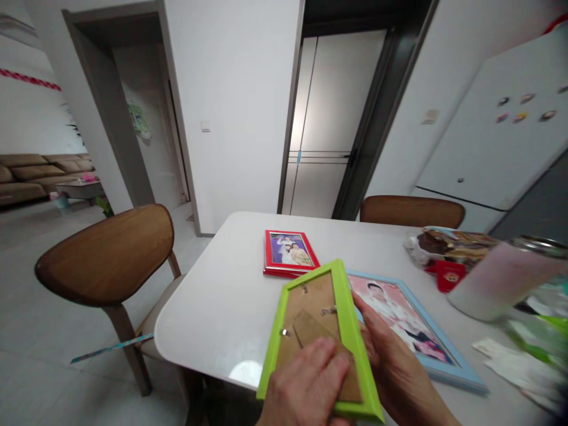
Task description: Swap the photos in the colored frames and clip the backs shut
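Observation:
A lime-green picture frame (357, 343) is tilted above the near side of the table, its back turned up towards me. Small metal clips (329, 310) show on its brown backing board (316, 294), along with a stand flap (309, 327). Curled fingers of my left hand (306, 381) press on the lower part of the back, over the flap's lower end. My right hand (390, 358) grips the frame's right edge, with some fingers hidden beneath it. Just beyond lies a red picture frame (268, 260); a light-blue picture frame (448, 374) lies behind my right hand.
The white table (222, 296) has rounded corners. At its right stand a pink-and-white tumbler (501, 278), a red packet (450, 275), plastic bags (457, 241) and crumpled tissue (510, 361). Wooden chairs stand at the left (110, 254) and far side (412, 210).

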The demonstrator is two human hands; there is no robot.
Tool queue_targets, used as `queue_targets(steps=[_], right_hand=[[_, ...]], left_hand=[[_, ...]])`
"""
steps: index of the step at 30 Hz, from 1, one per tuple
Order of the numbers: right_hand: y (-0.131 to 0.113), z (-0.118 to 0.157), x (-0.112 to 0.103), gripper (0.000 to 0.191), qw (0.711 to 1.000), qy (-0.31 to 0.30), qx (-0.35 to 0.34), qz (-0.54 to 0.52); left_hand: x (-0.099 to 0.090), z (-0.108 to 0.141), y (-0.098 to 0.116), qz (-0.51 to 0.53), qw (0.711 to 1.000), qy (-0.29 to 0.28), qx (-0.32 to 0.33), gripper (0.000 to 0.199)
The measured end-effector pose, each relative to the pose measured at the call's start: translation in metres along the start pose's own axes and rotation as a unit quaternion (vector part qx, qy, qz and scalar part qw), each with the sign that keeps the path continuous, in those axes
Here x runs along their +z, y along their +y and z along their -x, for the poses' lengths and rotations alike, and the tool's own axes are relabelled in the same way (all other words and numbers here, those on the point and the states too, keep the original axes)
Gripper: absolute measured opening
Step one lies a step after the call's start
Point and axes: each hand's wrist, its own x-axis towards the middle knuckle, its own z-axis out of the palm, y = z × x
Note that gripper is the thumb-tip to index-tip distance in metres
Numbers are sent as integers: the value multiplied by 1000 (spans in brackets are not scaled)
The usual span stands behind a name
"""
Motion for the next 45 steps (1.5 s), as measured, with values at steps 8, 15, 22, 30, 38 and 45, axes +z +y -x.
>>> queue_targets(steps=[8, 15, 22, 30, 38, 45], right_hand=[[41, -27, -30, 71, 979, -5, 12, 203], [57, -43, -46, 54, 800, 34, -95, 591], [57, -50, -41, 34, 716, -9, -177, 675], [57, -62, -37, 26, 699, -11, -196, 687], [58, -49, 14, 21, 714, -96, -263, 641], [78, -60, 55, 21, 723, -135, -244, 632]], left_hand=[[27, 7, -14, -87, 984, -147, -56, 48], [-8, 7, -56, -189, 966, 1, -176, 50], [-15, 20, -94, -144, 962, 85, -217, 53], [-11, 21, -97, -92, 963, 126, -219, 54], [-11, 22, -97, -107, 964, 121, -209, 56], [-12, 21, -97, -115, 965, 118, -204, 56]])
